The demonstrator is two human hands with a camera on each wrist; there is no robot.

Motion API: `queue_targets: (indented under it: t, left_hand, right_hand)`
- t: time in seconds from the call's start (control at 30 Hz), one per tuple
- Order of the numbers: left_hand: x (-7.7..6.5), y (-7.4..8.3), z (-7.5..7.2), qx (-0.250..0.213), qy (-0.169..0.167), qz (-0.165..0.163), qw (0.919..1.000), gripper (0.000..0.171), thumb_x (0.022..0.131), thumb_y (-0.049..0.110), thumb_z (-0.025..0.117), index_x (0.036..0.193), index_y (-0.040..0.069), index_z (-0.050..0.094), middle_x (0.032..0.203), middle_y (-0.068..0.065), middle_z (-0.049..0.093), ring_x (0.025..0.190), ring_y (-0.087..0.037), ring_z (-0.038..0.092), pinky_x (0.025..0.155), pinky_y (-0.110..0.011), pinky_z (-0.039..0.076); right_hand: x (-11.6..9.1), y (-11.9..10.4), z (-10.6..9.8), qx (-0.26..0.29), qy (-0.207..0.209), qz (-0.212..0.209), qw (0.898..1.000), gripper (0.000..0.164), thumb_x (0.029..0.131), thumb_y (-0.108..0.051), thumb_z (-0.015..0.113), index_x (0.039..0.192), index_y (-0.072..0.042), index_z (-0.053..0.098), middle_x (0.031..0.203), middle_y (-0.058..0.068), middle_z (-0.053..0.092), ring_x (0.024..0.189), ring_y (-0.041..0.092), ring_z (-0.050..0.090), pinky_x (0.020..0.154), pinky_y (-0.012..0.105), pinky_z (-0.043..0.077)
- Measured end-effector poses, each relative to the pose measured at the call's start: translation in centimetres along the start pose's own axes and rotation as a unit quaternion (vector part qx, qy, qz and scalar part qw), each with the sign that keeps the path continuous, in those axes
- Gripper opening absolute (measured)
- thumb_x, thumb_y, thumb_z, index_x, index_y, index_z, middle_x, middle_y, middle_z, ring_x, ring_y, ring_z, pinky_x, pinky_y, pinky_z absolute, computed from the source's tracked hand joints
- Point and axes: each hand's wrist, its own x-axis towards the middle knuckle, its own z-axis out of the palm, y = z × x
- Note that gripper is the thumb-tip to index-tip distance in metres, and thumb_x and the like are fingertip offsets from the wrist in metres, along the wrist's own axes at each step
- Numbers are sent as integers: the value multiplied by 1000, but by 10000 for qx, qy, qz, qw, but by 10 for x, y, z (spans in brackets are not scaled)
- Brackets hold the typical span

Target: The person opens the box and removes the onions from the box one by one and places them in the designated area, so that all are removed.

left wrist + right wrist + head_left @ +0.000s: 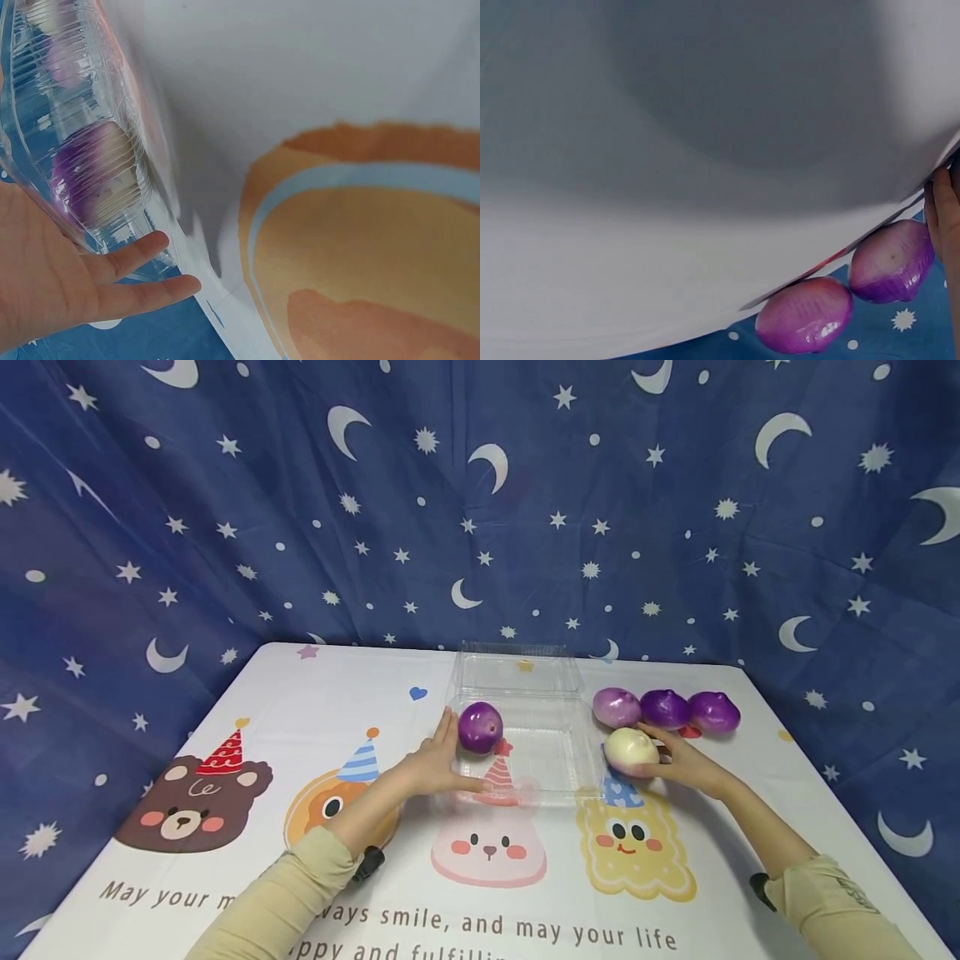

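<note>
A clear plastic clamshell box [551, 768] lies with its lid [517, 675] folded back. Inside at its left end sits a purple onion [478, 728], also visible through the ribbed wall in the left wrist view. My left hand [431, 766] rests along the box's left side, thumb at the front edge and fingers extended. With my right hand [686, 763] I grip a pale onion [632, 748], purplish underneath, at the box's right edge. In the right wrist view only some fingers [946, 217] show, and the held onion is out of sight.
Behind my right hand, a light purple onion [617, 707] and two darker onions [664, 708] [714, 712] stand in a row. The white tablecloth [420, 885] carries cartoon prints and lettering. A blue star-patterned curtain [420, 527] hangs close behind the table.
</note>
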Motion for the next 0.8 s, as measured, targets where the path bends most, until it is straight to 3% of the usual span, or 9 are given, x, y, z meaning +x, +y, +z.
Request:
queue_targets:
  t: [0.23,0.57,0.8]
  left_hand:
    - [1,0,0,-2,57,9,10000,122,72,56,72,150,3,-6,158,-10,-18,136,-52,23,95,-65,40]
    - [2,-1,1,60,32,10,10000,124,72,58,72,151,4,-6,158,-9,-18,136,-52,24,95,-64,41]
    - [0,-2,1,31,60,-2,10000,124,71,58,72,151,5,-6,158,-9,-18,136,-52,25,93,-64,42]
  right_hand:
    - [2,-2,1,-148,107,-66,9998,82,82,-18,72,144,7,24,142,34,30,122,55,39,99,63,36]
    - [3,-3,4,-183,129,-157,9996,71,83,-19,71,140,4,35,135,31,42,119,52,45,97,60,41]
    - [4,-3,5,-248,185,-166,9994,75,82,-19,73,140,5,33,136,32,40,120,53,44,97,60,41]
